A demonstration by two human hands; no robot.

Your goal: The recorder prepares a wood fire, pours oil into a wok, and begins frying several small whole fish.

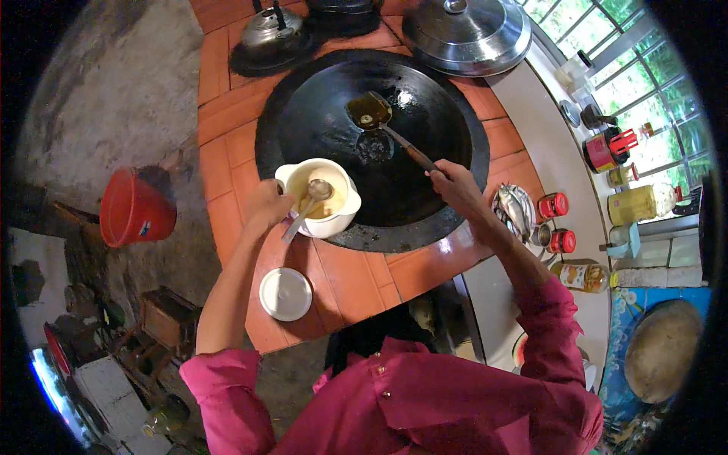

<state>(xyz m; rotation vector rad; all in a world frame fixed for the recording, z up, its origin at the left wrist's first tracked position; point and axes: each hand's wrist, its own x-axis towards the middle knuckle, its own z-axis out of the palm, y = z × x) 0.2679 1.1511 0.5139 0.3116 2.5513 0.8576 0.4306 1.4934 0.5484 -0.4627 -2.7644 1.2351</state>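
My left hand (270,203) grips a handle of a white two-handled pot (330,226) at the near left rim of a large black wok (318,114). A metal spoon (318,190) rests in the pot, which holds something pale yellow. In my right hand (455,185) is the wooden handle of a metal wok spatula (369,111), its blade low in the wok beside a small pool of oil. A round white lid (285,294) lies on the orange tiles (352,278) nearer to me.
Beyond the wok stand a metal kettle (272,35) and a large domed steel lid (466,31). At the right are a plate of fish (513,210), red-lidded jars (553,205) and an oil bottle (583,276). A red bucket (136,207) stands at the left below the counter.
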